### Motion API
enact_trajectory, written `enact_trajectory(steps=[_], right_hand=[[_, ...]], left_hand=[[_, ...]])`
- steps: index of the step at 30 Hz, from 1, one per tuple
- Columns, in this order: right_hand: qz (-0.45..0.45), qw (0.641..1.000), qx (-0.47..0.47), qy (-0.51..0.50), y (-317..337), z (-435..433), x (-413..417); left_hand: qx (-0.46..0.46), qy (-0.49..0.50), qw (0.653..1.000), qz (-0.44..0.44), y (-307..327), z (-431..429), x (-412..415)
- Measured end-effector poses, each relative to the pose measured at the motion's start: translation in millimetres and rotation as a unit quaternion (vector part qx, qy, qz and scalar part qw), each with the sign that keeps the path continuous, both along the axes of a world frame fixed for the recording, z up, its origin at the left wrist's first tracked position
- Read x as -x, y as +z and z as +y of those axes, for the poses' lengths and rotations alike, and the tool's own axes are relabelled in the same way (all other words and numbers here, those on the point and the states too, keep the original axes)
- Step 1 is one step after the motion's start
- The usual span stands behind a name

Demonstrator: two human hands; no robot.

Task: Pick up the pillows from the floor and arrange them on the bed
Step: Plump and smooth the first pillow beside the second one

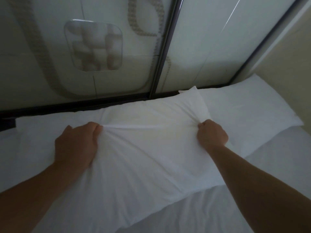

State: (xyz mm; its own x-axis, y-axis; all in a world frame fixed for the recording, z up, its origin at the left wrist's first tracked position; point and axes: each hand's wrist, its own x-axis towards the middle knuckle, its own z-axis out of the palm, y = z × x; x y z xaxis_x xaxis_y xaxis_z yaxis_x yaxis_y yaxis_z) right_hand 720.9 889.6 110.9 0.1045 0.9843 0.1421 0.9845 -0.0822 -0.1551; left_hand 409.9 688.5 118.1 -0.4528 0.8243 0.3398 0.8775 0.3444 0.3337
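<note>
A large white pillow (148, 148) lies across the head of the bed (277, 169), which has a white sheet. My left hand (79, 145) is clenched on a bunch of the pillow's cover at its left side. My right hand (212, 134) pinches the cover into folds at the right side. A second white pillow (249, 108) rests flat to the right, against the wall, touching the first pillow's far corner.
A glossy pale headboard panel (202, 47) with dark metal strips (165, 47) rises just behind the pillows. A beige wall (289, 56) stands on the right. More white bedding (20, 148) spreads to the left.
</note>
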Motion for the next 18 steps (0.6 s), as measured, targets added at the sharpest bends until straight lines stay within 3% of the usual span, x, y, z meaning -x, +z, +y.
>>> enact_trajectory(steps=[5,11,18], right_hand=[[-0.001,1.0,0.0,0.001,-15.0,-3.2,0.9],[0.006,0.999,-0.035,-0.016,4.3,7.8,-2.4],[0.025,0.999,-0.005,0.031,-28.4,-9.8,-2.2]], left_hand=[[0.011,0.016,1.0,-0.005,-15.3,5.0,-2.4],[-0.054,-0.013,0.998,0.016,23.1,28.9,15.9],[0.025,0.015,0.999,-0.022,-21.9,-10.9,-1.3]])
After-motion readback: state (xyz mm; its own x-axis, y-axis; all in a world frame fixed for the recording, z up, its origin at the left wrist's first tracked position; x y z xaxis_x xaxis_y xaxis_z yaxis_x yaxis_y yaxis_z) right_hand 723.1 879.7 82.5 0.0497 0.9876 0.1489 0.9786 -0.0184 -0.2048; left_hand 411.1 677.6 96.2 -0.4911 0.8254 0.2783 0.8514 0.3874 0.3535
